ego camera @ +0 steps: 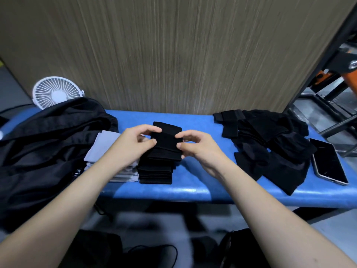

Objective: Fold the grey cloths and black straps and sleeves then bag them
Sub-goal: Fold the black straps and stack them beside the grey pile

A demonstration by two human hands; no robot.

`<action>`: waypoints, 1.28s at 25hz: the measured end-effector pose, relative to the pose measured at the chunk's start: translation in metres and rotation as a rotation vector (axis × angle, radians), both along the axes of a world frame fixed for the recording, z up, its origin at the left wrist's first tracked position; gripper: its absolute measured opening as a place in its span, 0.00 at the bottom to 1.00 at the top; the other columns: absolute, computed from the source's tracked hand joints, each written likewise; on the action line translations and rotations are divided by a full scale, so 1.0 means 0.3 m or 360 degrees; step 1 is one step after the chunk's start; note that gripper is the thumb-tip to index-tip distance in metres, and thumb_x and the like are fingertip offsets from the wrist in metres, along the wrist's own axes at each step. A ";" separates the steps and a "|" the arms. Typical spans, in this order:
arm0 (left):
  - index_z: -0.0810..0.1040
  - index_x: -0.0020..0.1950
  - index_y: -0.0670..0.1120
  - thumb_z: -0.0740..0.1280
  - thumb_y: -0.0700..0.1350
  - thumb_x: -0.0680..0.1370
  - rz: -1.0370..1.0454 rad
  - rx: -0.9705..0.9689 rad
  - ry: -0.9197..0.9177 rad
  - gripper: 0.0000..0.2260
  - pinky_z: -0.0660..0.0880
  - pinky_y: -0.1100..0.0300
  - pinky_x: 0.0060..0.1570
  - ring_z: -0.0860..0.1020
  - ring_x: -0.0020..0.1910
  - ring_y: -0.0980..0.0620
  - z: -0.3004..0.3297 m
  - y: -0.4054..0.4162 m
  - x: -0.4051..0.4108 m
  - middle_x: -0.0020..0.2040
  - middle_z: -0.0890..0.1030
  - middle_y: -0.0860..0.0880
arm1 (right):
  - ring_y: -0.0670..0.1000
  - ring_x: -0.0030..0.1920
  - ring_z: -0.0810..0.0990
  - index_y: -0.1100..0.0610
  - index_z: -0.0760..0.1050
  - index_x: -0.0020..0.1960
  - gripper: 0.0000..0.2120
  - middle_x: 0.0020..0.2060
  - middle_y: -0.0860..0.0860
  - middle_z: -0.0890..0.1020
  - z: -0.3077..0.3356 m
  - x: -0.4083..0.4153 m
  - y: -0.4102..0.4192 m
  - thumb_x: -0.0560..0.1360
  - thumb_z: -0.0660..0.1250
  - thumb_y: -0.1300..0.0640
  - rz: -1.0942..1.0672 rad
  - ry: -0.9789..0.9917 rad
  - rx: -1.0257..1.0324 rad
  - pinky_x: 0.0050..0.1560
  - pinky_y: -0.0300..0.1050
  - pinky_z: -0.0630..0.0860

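Two hands, left and right, pinch the folded black fabric sleeve atop the black stack; your uneven release could topple it.

**No legible text in view**

Nothing can be read here. A few small white marks sit on the black garment at the left, near its lower edge, but they are too blurred to make out as letters.
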State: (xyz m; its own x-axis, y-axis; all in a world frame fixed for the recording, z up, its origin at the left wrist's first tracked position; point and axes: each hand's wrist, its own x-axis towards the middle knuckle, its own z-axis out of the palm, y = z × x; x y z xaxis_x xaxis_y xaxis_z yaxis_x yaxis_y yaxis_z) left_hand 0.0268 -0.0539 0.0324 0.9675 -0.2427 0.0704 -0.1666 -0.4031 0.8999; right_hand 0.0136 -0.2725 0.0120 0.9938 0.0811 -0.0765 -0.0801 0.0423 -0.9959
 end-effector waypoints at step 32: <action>0.78 0.58 0.64 0.68 0.62 0.75 -0.0080 0.1213 -0.0737 0.13 0.55 0.59 0.63 0.67 0.61 0.55 -0.061 0.102 0.009 0.55 0.72 0.61 | 0.52 0.52 0.76 0.51 0.80 0.59 0.16 0.55 0.55 0.73 -0.064 -0.008 0.055 0.73 0.77 0.56 0.0304 -0.0442 -0.1151 0.58 0.36 0.73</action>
State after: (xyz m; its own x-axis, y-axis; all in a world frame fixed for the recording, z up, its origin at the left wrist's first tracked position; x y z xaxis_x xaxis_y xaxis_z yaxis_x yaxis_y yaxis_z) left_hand 0.0295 -0.0234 0.0140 0.8690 -0.4247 0.2537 -0.4805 -0.8467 0.2286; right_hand 0.0112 -0.2561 -0.0072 0.9582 0.2767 0.0733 0.2344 -0.6116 -0.7557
